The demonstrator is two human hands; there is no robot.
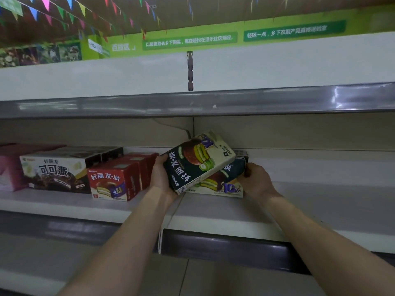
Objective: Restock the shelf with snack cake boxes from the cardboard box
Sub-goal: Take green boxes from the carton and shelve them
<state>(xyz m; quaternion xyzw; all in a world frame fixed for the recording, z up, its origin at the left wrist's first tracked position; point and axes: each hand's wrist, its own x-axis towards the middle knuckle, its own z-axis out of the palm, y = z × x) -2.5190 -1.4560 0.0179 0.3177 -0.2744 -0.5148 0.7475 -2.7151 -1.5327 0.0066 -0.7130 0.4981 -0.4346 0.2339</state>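
Note:
Two dark green and cream snack cake boxes are over the middle shelf (299,195). My left hand (160,176) grips the upper box (196,161) by its left end and holds it tilted above the shelf. The lower box (222,180) rests on the shelf beneath it, and my right hand (256,180) holds its right end. The upper box hides much of the lower one. The cardboard box is out of view.
Red snack cake boxes (115,182) stand just left of my left hand, then a cocoa pie box (55,169) and a pink box (8,167) at the far left. An upper shelf's grey edge (213,101) overhangs. Bare shelf extends to the right.

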